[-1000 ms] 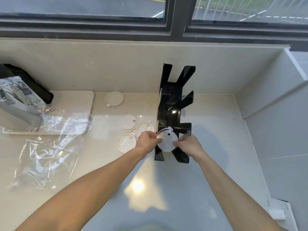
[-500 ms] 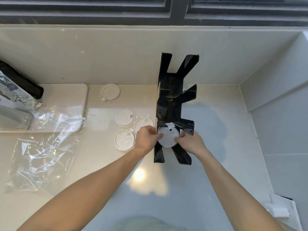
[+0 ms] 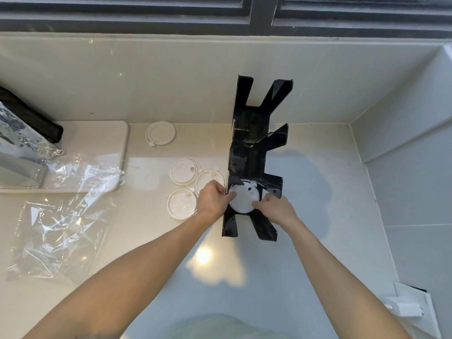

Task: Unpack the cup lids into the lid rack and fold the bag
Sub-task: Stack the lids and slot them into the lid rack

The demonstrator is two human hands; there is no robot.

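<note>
Pale counter (image 3: pixel 318 241) runs under a window, with the black rack (image 3: pixel 254 152) standing near the back wall, and since a second ago the lid (image 3: pixel 243 199) has sunk a little lower between the rack's nearest prongs, so this one looks nearly seated. Left hand (image 3: pixel 211 200) and right hand (image 3: pixel 277 210) reach forward on straight arms, fingers curled and pinching the lid's opposite edges. Four more lids (image 3: pixel 182 204) lie loose just left of the rack, and the bag (image 3: pixel 58 231) sprawls unfolded, well apart at the left.
</note>
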